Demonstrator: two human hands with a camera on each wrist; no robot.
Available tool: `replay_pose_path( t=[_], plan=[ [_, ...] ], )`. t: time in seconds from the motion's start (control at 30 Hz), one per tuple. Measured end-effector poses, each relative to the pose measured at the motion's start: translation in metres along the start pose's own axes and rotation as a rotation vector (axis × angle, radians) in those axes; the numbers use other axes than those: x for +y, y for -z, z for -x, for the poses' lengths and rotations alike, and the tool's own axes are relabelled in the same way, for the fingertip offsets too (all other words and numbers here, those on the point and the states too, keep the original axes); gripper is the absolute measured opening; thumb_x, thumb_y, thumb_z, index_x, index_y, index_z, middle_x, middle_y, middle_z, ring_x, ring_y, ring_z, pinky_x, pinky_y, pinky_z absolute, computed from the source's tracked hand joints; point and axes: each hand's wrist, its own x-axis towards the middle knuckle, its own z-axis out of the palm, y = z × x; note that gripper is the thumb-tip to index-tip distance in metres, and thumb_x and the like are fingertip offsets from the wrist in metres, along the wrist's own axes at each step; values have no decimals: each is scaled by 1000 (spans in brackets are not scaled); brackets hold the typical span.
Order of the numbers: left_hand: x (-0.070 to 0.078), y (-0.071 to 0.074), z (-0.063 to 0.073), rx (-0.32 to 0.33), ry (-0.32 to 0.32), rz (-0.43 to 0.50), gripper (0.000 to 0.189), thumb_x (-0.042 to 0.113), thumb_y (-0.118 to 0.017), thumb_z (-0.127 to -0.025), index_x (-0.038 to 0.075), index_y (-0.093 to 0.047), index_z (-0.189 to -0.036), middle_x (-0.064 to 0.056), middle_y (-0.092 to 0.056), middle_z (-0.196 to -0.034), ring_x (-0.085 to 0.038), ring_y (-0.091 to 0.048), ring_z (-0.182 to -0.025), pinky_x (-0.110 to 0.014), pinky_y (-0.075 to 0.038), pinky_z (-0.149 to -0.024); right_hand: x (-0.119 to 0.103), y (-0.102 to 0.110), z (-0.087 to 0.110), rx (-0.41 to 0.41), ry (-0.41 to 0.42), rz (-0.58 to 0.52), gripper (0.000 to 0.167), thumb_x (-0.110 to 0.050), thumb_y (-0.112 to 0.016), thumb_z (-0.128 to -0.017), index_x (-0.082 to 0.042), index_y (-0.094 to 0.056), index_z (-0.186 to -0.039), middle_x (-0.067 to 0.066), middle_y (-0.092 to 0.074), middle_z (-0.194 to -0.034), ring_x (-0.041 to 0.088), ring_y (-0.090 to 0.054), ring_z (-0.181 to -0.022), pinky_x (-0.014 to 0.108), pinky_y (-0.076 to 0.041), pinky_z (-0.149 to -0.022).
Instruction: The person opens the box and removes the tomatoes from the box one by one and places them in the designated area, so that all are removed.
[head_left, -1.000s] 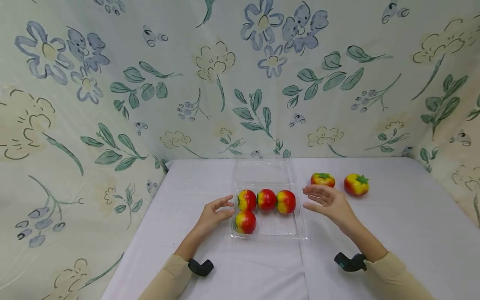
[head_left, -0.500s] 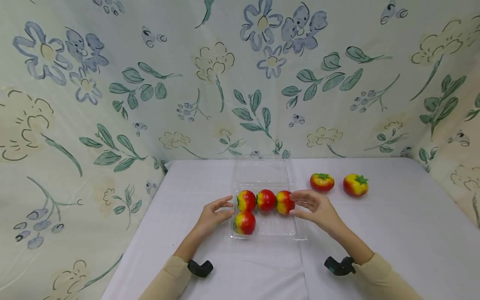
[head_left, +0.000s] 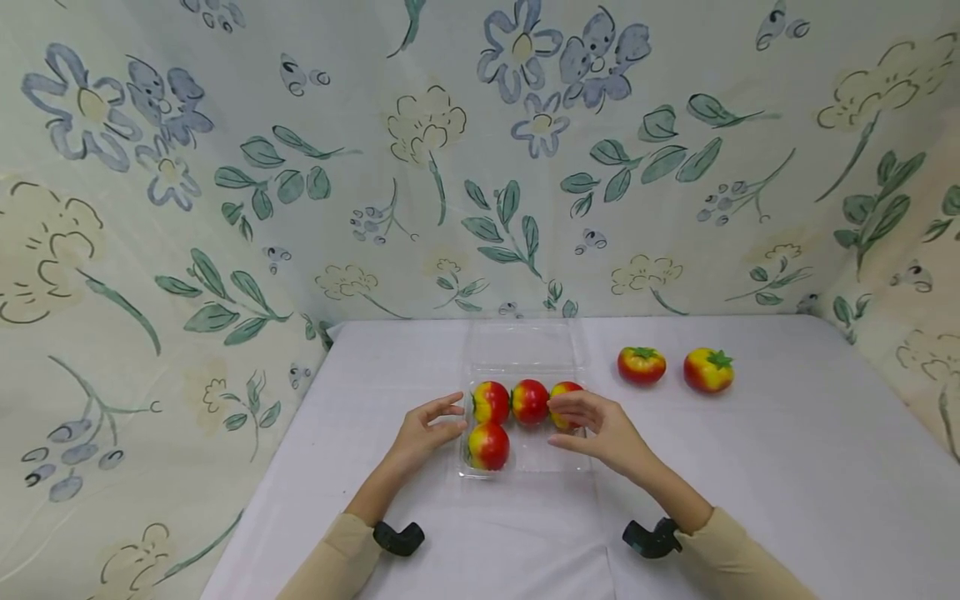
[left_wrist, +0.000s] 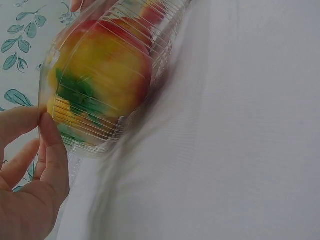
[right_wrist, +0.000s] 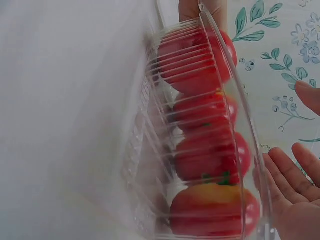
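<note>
A clear plastic clamshell box (head_left: 540, 458) lies with its lid folded back. Inside are red-and-yellow persimmon-like fruits: a back row of three, including the middle fruit (head_left: 529, 402), and a front-left fruit (head_left: 489, 446). My left hand (head_left: 427, 432) touches the box's left edge with its fingertips, thumb and fingers apart in the head view; green leaves show on a fruit (left_wrist: 110, 70) beside it. Over the box's right part is my right hand (head_left: 600, 429), fingers loosely extended and holding nothing. It partly hides the back-right fruit (head_left: 564, 403).
Two more fruits lie on the white cloth right of the box: a nearer one (head_left: 641, 365) and a farther one (head_left: 708, 370) with green leaves. The transparent lid (head_left: 522, 343) spreads toward the back. A floral cloth (head_left: 420, 208) hangs behind the table.
My right hand has moved left, from beside the loose fruits to above the box's right side. The left hand stays at the box's left edge. The fruits lie as before.
</note>
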Motion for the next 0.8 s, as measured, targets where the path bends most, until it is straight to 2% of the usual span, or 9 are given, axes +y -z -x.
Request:
replay_pose_path(
  t=[0.23,0.53,0.8],
  plan=[
    [-1,-1,0,1,-10,4,49,11,-68,-95,0,-54,-141,-20,-64,-120,-40,-58,-114,-39,-54,-92,-2,-14,-1,-10,29,30,51,-13,-84,-81,0,-63,-126,19,-64,-126,41,-59,-117,52,-47,-98],
    [1,0,1,3,-10,7,49,10,-68,-95,1,-55,-140,-20,-64,-120,-40,-59,-113,-39,-54,-92,-2,-30,-5,-50,44,15,53,-14,-84,-81,-1,-61,-127,18,-63,-127,39,-58,-119,52,-46,-98],
    [1,1,1,-10,-11,11,49,10,-68,-95,0,-54,-141,-22,-63,-121,-41,-58,-114,-38,-54,-92,2,-45,-9,-60,92,25,54,-7,-84,-80,3,-60,-127,20,-63,-126,40,-59,-116,51,-48,-97]
  ],
)
